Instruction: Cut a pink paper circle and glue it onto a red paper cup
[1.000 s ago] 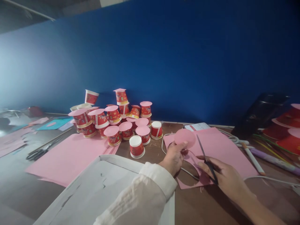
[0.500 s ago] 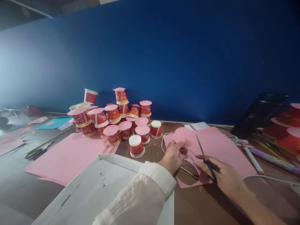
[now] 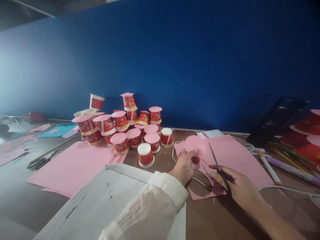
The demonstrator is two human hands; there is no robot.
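Between the thumb and fingers of my left hand point(image 3: 184, 166) is a pink paper disc point(image 3: 193, 143), held by its lower edge. My right hand point(image 3: 237, 185) grips a pair of black-handled scissors point(image 3: 220, 171), its blades pointing up and away from me beside the disc. Below both hands lies a pink sheet point(image 3: 237, 160) with a round hole cut near its front edge; brown tabletop and a white cable show through the hole. Left of my left hand, an upturned red paper cup point(image 3: 145, 155) with a white base stands on the table.
Several red cups point(image 3: 120, 143) topped with pink discs stand stacked toward the blue partition point(image 3: 175, 66). More pink sheets point(image 3: 75, 166) and another pair of scissors point(image 3: 41, 162) lie left, behind a white box lid point(image 3: 100, 200). A white marker point(image 3: 270, 170) lies right.
The disc in my left hand has shifted very slightly left. Both hands and the scissors otherwise hold nearly the same position.
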